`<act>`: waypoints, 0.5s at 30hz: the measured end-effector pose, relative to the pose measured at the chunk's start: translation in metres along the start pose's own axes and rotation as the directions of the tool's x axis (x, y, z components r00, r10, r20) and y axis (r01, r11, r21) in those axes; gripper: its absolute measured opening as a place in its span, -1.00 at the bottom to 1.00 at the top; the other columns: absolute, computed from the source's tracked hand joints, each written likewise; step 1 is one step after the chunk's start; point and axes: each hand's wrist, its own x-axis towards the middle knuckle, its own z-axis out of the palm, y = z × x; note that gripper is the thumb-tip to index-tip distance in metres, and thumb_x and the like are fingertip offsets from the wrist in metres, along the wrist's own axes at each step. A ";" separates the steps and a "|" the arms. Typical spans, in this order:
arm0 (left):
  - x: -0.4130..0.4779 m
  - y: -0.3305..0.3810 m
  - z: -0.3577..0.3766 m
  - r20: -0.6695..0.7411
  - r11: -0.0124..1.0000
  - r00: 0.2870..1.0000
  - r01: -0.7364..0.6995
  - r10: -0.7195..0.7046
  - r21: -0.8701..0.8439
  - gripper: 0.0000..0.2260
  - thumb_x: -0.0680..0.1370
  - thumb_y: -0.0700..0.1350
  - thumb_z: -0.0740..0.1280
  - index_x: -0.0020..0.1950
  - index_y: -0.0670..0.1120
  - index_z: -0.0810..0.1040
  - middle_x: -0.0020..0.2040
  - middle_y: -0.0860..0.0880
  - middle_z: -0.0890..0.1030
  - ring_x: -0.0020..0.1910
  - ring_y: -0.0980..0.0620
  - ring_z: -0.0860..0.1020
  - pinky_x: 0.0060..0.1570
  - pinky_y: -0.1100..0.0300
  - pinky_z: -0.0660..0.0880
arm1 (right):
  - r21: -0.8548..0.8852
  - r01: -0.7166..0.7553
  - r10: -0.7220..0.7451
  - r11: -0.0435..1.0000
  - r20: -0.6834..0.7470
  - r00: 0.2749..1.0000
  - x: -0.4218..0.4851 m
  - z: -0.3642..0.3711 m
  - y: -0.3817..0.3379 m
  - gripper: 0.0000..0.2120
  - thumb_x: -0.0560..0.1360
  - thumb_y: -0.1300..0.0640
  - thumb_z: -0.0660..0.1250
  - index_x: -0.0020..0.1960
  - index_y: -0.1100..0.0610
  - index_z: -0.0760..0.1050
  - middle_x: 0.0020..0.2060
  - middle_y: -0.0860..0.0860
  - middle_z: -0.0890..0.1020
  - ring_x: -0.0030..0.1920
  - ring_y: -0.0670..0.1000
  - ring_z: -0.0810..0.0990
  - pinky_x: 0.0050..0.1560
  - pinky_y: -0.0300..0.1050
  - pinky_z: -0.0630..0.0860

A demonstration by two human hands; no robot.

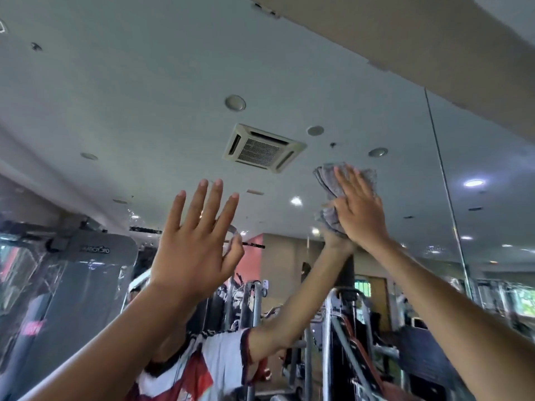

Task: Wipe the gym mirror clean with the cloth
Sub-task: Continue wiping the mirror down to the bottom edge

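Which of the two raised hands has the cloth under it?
The right hand: its straight fingers press the grey cloth against the mirror. The left hand is spread open and holds nothing.

- The left arm (95, 342) is raised up and forward, bare from forearm to wrist.
- The left hand (197, 250) is held open with its back to the camera; its fingers (197, 206) are kept straight and spread, and the thumb is set out to the right.
- The right arm (451, 308) is stretched up higher from the lower right.
- The right hand (359, 209) is laid flat, fingers straight and close together, pressed on a grey cloth (325, 180).
- Whether the left palm is touching anything cannot be told.
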 end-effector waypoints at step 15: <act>-0.013 0.005 0.003 0.006 0.999 1.000 -0.017 0.017 0.038 -0.33 0.61 0.22 -0.05 0.61 -0.16 0.18 0.61 -0.25 0.11 0.61 -0.24 0.06 0.53 -0.26 0.00 | -0.040 -0.096 0.096 0.995 0.002 0.995 -0.027 0.016 -0.028 -0.36 0.54 -0.15 -0.20 0.61 -0.04 -0.11 0.58 -0.06 -0.13 0.57 -0.08 -0.21 0.56 0.15 -0.16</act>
